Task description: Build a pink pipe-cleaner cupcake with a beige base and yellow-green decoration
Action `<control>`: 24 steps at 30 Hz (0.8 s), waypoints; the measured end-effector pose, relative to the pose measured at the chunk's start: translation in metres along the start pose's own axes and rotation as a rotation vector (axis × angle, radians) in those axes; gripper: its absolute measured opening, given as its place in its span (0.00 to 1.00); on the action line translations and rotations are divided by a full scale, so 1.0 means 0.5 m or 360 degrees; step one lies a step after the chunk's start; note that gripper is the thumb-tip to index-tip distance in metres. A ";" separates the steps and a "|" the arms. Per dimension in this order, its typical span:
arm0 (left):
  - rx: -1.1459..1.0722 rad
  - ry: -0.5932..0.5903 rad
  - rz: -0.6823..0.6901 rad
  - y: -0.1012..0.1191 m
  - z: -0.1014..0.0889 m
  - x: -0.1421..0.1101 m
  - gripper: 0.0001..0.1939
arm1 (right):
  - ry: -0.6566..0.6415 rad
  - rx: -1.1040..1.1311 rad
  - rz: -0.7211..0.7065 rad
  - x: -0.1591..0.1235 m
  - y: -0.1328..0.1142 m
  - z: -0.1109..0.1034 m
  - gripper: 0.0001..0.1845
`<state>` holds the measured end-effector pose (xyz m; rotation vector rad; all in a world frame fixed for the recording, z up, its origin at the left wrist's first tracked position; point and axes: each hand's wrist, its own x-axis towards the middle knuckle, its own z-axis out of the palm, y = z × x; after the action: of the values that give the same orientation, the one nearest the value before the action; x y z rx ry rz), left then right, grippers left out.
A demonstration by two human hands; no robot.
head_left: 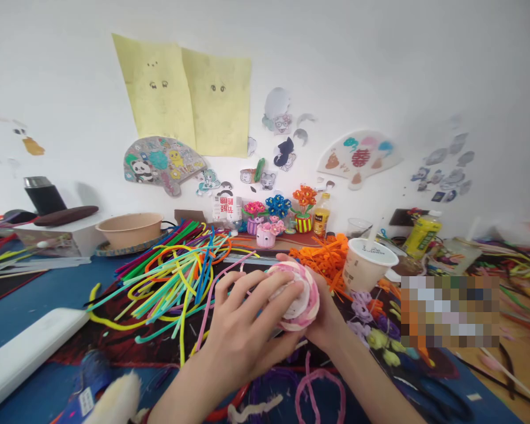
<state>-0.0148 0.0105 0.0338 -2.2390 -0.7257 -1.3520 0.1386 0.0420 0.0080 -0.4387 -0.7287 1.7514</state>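
Both hands hold a small round pot [309,306] wrapped in pink and white pipe cleaner, with a white flat round face turned up. My left hand [247,312] reaches over it from the left, fingers bent and pressing on the white face. From the right, my right hand [327,321] cups its far side; most of those fingers are hidden behind it. A pink pipe cleaner [209,294] rises in a curve just left of my left hand, and whether it joins the pot I cannot tell. Under the wrists lies a looped pink-purple pipe cleaner [320,380].
Loose coloured pipe cleaners [168,282] spread at left, beside a white bar [30,353] and a tan bowl [130,229]. Orange pipe-cleaner pieces [324,259] and a lidded cup [366,265] with a straw stand right. Pipe-cleaner flower pots [304,222] line the wall.
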 end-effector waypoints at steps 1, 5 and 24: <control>0.0019 0.0025 0.0026 0.001 0.000 0.001 0.16 | -0.0020 0.0028 0.0034 0.000 0.001 -0.002 0.19; 0.0091 0.0035 0.0108 0.005 0.003 -0.001 0.14 | -0.0045 0.0088 0.0130 -0.001 0.003 -0.002 0.20; 0.0092 0.0082 0.0087 0.010 0.005 -0.007 0.14 | -0.0112 -0.0036 0.0178 -0.005 0.002 0.010 0.21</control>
<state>-0.0114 0.0073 0.0291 -2.1552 -0.6723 -1.3402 0.1356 0.0382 0.0106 -0.4424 -0.7872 1.8728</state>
